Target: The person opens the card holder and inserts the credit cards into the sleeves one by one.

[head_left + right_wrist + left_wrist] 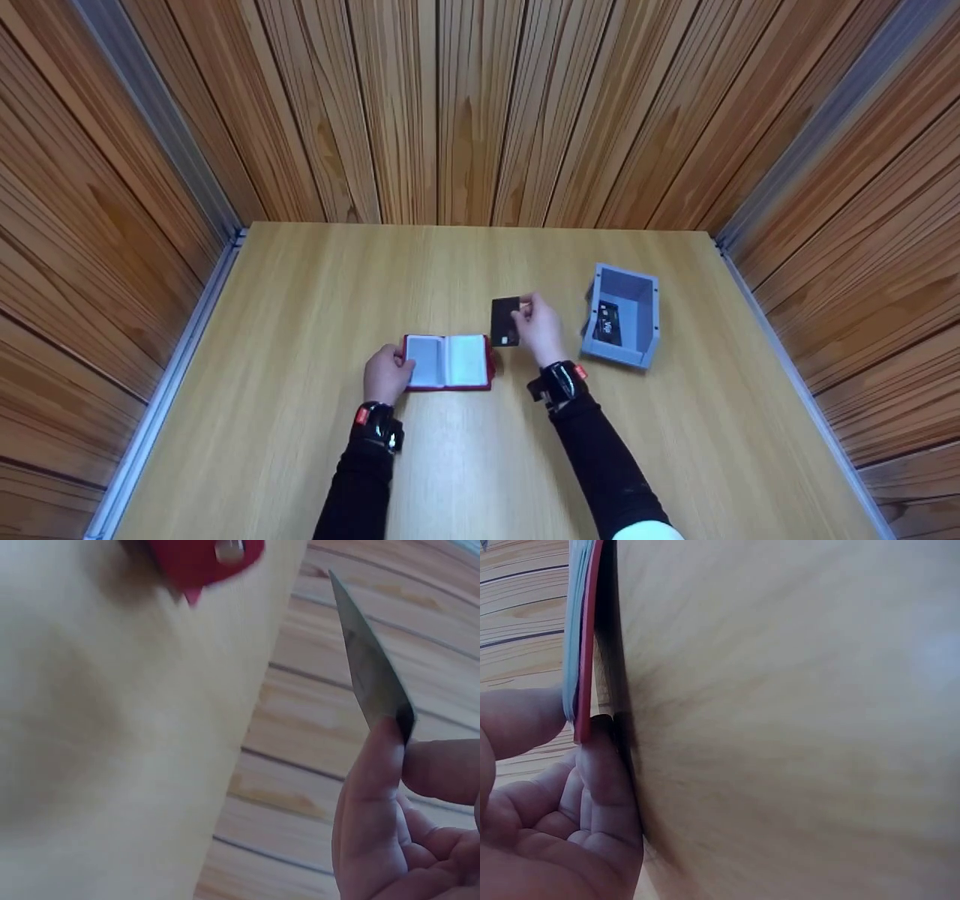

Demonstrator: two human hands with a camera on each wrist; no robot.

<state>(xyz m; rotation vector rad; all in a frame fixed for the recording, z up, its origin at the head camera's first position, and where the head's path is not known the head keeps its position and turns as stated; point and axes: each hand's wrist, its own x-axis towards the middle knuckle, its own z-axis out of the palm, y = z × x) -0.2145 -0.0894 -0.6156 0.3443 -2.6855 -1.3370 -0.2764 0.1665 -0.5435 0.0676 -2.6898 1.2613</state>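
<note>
A red card holder (466,363) with clear plastic sleeves lies spread out at the middle of the table. Its left edge is pinched by my left hand (386,373), thumb on the sleeves and fingers beneath the red cover (589,645). To the right of the holder, my right hand (539,327) grips a black card (505,321) between thumb and fingers. In the right wrist view the card (369,660) is seen nearly edge-on, raised off the table. A snap button (229,549) shows on the holder's red flap there.
A grey open-topped box (634,358) stands on the right of the table (337,277). Inside it leans a black card (608,322) marked "Vip". Wooden plank walls (469,112) enclose the back and both sides.
</note>
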